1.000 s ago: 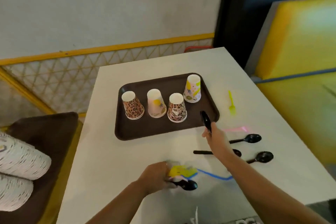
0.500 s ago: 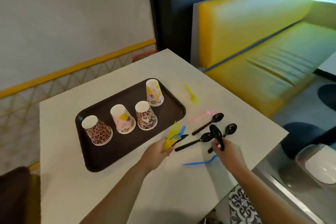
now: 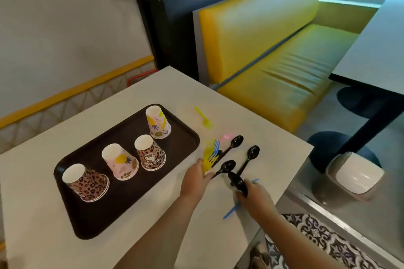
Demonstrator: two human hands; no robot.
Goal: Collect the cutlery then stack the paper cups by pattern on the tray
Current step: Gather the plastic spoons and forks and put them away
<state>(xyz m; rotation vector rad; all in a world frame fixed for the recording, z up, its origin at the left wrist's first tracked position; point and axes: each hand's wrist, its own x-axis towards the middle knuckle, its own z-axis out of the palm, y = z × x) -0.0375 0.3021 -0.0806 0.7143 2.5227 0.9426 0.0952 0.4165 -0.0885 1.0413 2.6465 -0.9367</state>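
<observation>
- Head view: the left hand [image 3: 195, 179] grips a bunch of yellow and blue forks [image 3: 210, 155] just right of the brown tray [image 3: 122, 209].
- The right hand [image 3: 253, 197] holds a black spoon [image 3: 237, 182] near three loose black spoons [image 3: 235, 143] on the table [image 3: 32, 181].
- Four paper cups [image 3: 121, 161] stand upside down, apart, on the tray.
- A yellow fork [image 3: 203, 117] lies beyond.

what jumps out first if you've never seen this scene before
Four upside-down paper cups stand apart on a dark brown tray, two leopard print, two pink fruit print. Just right of it, the left hand grips yellow and blue forks, while the right hand holds a black spoon among others lying loose.
</observation>
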